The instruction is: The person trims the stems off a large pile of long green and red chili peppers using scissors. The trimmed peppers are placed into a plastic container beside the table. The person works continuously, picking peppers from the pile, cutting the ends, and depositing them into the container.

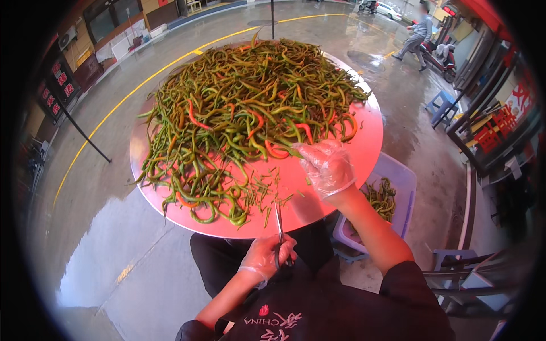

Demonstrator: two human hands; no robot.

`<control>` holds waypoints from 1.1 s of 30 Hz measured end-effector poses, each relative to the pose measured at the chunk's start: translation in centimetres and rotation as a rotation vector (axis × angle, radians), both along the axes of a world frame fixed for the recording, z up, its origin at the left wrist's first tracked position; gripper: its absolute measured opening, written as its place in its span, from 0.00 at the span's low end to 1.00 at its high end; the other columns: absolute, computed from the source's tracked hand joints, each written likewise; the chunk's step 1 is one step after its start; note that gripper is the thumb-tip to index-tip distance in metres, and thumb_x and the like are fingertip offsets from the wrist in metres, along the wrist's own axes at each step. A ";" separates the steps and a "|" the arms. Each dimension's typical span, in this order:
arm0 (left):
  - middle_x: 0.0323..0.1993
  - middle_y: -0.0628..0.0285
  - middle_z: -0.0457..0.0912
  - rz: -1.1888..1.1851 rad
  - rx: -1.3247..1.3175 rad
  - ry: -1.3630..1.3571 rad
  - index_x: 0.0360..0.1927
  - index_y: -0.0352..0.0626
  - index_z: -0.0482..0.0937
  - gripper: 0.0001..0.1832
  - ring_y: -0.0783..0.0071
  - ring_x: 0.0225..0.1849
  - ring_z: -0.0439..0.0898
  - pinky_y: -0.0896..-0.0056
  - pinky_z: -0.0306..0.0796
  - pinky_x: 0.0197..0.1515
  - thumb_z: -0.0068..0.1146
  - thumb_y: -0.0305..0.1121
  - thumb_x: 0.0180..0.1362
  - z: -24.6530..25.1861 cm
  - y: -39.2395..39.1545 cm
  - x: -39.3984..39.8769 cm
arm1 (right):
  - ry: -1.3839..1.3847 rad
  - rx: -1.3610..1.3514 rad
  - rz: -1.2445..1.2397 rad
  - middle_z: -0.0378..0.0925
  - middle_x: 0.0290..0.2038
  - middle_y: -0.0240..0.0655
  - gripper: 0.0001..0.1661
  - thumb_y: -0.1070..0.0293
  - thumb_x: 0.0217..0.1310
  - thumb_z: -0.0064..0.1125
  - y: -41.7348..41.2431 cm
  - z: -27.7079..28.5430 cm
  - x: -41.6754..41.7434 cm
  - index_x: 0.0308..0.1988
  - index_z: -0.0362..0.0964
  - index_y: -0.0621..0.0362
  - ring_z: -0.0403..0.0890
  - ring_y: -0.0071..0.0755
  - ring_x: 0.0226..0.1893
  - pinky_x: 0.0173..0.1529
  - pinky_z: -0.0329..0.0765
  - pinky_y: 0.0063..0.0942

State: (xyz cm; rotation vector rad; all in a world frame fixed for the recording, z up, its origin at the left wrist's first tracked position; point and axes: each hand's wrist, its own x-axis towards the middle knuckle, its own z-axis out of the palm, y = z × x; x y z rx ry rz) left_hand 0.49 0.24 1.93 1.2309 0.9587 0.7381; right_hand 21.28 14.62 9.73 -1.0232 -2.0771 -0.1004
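Observation:
My left hand (pixel 268 255), in a clear plastic glove, holds a pair of scissors (pixel 279 221) by the handles at the table's near edge. The blades point away from me, towards cut green stems (pixel 265 187) scattered on the tabletop. My right hand (pixel 327 166), gloved the same way, is at the front right of a large heap of long chili peppers (pixel 251 93). Its fingertips pinch a green chili pepper (pixel 294 150); the glove hides part of it. Most peppers are green, with some red ones among them.
The heap covers much of a round table (pixel 367 132). Below its right side, a lilac plastic tub (pixel 407 192) holds several peppers. A blue stool (pixel 441 104) stands on the wet pavement at right. Farther back, a person (pixel 420 34) walks near a parked scooter (pixel 443 59).

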 end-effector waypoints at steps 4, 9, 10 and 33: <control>0.29 0.64 0.80 -0.034 -0.031 -0.046 0.46 0.30 0.77 0.11 0.81 0.33 0.80 0.80 0.73 0.39 0.52 0.30 0.69 -0.3 0.3 0.0 | -0.093 -0.346 -0.035 0.80 0.34 0.45 0.14 0.67 0.60 0.59 -2.7 -2.6 1.2 0.46 0.80 0.55 0.80 0.53 0.38 0.43 0.76 0.46; 0.31 0.65 0.78 -0.046 -0.031 -0.028 0.45 0.29 0.76 0.10 0.82 0.34 0.79 0.80 0.73 0.39 0.51 0.27 0.69 -0.5 0.6 0.1 | -0.263 -0.427 0.053 0.80 0.33 0.46 0.13 0.63 0.63 0.56 -4.3 -3.9 1.1 0.44 0.80 0.54 0.81 0.56 0.34 0.40 0.77 0.47; 0.31 0.65 0.78 -0.047 -0.016 -0.025 0.45 0.29 0.76 0.09 0.82 0.34 0.79 0.81 0.73 0.39 0.51 0.27 0.69 -0.6 0.6 0.1 | -0.299 -0.528 0.068 0.81 0.33 0.46 0.14 0.62 0.64 0.54 -4.6 -3.5 0.8 0.44 0.81 0.53 0.81 0.56 0.34 0.40 0.77 0.46; 0.27 0.63 0.83 0.001 -0.178 0.114 0.44 0.34 0.80 0.16 0.79 0.27 0.79 0.77 0.73 0.32 0.52 0.39 0.71 -0.3 2.5 -0.1 | 0.011 -0.586 -0.324 0.82 0.37 0.45 0.18 0.76 0.56 0.60 -9.2 -4.6 10.8 0.48 0.80 0.56 0.81 0.52 0.40 0.48 0.76 0.41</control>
